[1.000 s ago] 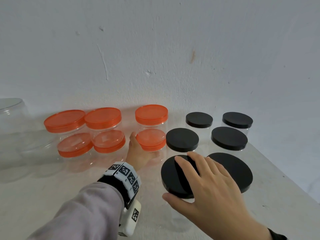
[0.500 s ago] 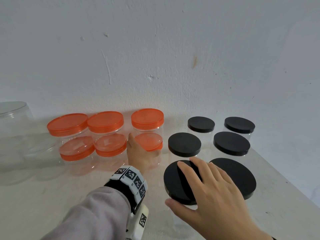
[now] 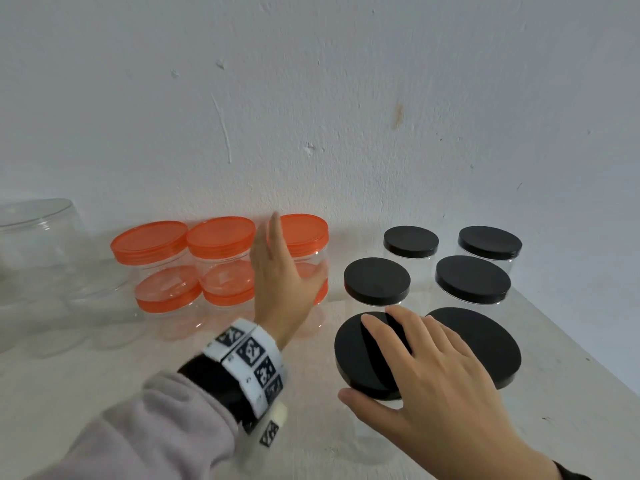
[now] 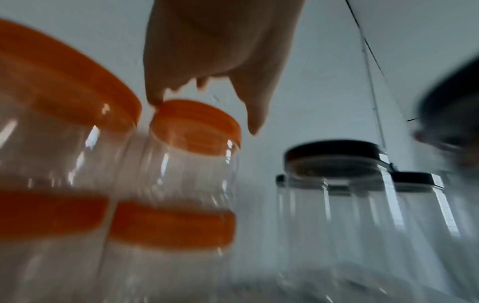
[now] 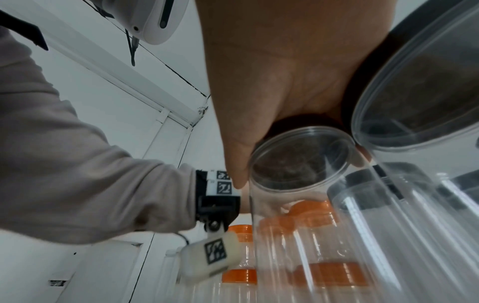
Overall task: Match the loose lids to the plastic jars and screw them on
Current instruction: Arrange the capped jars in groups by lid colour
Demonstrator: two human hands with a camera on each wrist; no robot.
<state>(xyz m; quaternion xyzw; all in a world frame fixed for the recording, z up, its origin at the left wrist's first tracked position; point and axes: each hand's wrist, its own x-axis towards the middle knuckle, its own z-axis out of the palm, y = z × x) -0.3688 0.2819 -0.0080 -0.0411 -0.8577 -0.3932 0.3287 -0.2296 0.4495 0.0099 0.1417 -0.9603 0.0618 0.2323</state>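
Observation:
Six clear jars with orange lids stand in two rows by the wall; the back right orange lid [image 3: 306,230] [image 4: 194,123] is partly behind my left hand [image 3: 284,271] [image 4: 207,51]. That hand is raised in front of it with straight fingers and holds nothing. To the right stand six black-lidded jars. My right hand [image 3: 398,358] [image 5: 259,82] lies over the near left large black lid [image 3: 353,355], thumb against its front rim and fingers across its top. From below, in the right wrist view, the clear jar [image 5: 298,205] under that lid shows.
A second large black lid [image 3: 485,341] sits right of my right hand. Behind are two medium black lids [image 3: 376,280] and two smaller ones [image 3: 411,241]. A big clear jar [image 3: 38,244] stands far left. The table edge [image 3: 571,348] runs along the right; the wall is close behind.
My left hand has let go of the front right orange-lidded jar and risen with its fingers straightened. My right hand stays on the large black lid.

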